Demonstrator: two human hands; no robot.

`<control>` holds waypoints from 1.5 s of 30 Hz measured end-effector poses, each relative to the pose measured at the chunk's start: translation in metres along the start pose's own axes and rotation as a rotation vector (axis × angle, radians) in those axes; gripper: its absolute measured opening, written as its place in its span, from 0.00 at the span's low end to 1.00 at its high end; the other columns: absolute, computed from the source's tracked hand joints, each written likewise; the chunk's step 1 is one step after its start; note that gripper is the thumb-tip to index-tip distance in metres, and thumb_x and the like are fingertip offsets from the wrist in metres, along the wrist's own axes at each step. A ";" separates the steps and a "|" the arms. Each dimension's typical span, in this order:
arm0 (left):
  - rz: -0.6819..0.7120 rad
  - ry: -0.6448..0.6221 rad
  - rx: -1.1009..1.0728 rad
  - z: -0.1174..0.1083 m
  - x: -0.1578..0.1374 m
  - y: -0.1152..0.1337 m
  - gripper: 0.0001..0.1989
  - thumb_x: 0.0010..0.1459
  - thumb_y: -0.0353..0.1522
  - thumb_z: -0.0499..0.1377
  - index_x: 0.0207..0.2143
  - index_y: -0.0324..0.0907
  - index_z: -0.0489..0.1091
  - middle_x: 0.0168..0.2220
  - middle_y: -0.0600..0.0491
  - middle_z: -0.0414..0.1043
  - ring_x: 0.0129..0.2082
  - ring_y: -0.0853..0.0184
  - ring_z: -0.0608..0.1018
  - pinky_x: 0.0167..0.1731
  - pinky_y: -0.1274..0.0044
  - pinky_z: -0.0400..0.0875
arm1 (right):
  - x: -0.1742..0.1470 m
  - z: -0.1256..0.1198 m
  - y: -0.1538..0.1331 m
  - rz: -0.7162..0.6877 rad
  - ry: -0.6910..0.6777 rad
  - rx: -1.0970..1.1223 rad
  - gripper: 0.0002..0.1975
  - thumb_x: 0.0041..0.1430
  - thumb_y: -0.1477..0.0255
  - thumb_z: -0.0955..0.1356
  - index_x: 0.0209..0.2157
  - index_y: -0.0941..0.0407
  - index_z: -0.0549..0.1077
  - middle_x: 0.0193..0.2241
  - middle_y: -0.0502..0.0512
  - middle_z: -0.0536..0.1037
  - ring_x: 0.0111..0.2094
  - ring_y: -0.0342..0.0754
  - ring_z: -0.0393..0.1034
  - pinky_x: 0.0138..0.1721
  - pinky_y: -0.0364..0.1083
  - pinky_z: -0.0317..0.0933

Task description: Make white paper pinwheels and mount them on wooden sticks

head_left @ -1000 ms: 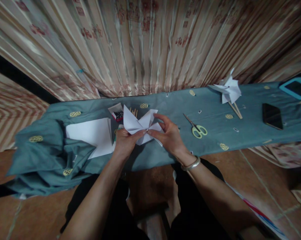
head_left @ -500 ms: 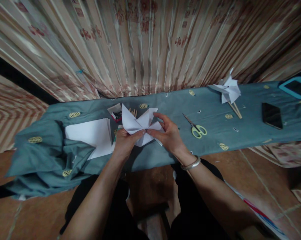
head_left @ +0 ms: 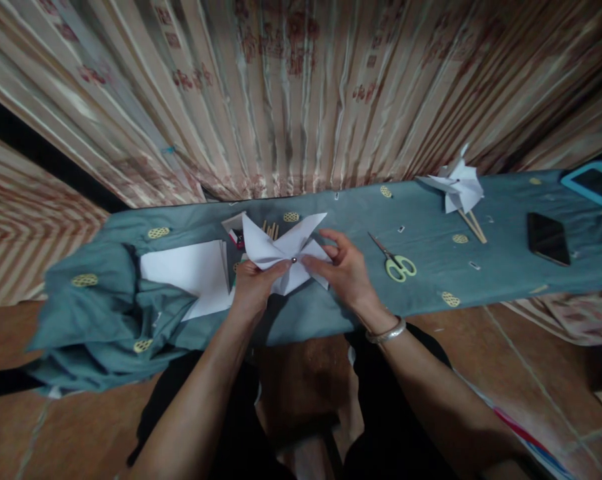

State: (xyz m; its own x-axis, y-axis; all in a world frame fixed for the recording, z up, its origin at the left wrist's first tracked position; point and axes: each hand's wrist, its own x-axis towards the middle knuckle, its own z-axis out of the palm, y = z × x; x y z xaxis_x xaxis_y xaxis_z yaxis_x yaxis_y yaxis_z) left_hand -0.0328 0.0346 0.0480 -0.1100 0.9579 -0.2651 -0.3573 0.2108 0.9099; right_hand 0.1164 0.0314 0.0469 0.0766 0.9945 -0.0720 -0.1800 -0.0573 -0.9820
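A white paper pinwheel (head_left: 308, 238) is held above the cloth between my two hands, its blades folded in to the middle. A small round pin head (head_left: 294, 260) shows at its centre. My left hand (head_left: 255, 283) grips the pinwheel from the left, its thumb close beside the pin. From the right, my right hand (head_left: 349, 270) is closed on the paper, thumb lying near the pin and index finger behind a blade. The fingers under the paper are hidden.
White paper sheets (head_left: 205, 267) lie at left. Behind the pinwheel are a small box (head_left: 237, 238) and wooden sticks (head_left: 271, 231). Rightward lie scissors (head_left: 399, 267), finished pinwheels (head_left: 461, 187) on sticks, a black phone (head_left: 548, 238) and a blue-framed tablet (head_left: 593, 181).
The pin head at the pinwheel's centre, covered by my thumbs before, is now visible. My right thumb has shifted slightly right. The whole view has shifted a little.
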 end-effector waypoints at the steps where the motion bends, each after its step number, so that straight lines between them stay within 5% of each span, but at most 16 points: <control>1: -0.001 0.006 -0.012 0.000 0.000 0.000 0.17 0.28 0.32 0.74 0.26 0.37 0.78 0.26 0.53 0.80 0.26 0.66 0.78 0.34 0.73 0.74 | 0.001 -0.002 -0.001 0.003 -0.010 0.000 0.33 0.37 0.58 0.79 0.45 0.53 0.70 0.32 0.50 0.81 0.29 0.46 0.74 0.33 0.47 0.69; 6: -0.037 -0.042 -0.035 0.001 -0.003 0.000 0.16 0.29 0.31 0.73 0.26 0.38 0.78 0.26 0.53 0.80 0.25 0.67 0.78 0.32 0.75 0.73 | 0.002 -0.010 -0.006 0.143 -0.143 -0.096 0.20 0.38 0.58 0.78 0.28 0.58 0.77 0.22 0.47 0.76 0.21 0.41 0.67 0.24 0.42 0.60; 16: -0.021 -0.075 0.010 0.004 -0.009 -0.006 0.17 0.29 0.32 0.73 0.26 0.39 0.77 0.27 0.52 0.79 0.29 0.63 0.79 0.34 0.72 0.74 | -0.003 -0.010 -0.009 0.187 -0.150 -0.081 0.20 0.30 0.61 0.80 0.26 0.57 0.81 0.22 0.48 0.80 0.23 0.44 0.69 0.28 0.45 0.64; 45: 0.093 -0.083 0.008 0.015 -0.026 -0.020 0.15 0.33 0.32 0.72 0.27 0.41 0.76 0.27 0.54 0.79 0.30 0.62 0.80 0.35 0.72 0.74 | -0.010 -0.030 -0.019 0.082 -0.207 -0.311 0.18 0.35 0.59 0.78 0.23 0.58 0.79 0.19 0.48 0.76 0.22 0.43 0.64 0.27 0.43 0.58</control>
State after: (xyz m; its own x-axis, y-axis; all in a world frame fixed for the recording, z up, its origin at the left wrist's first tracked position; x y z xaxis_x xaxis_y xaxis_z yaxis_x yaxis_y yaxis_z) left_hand -0.0087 0.0089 0.0412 -0.0654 0.9861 -0.1526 -0.3417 0.1216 0.9319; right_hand 0.1482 0.0199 0.0614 -0.1312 0.9803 -0.1474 0.1310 -0.1302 -0.9828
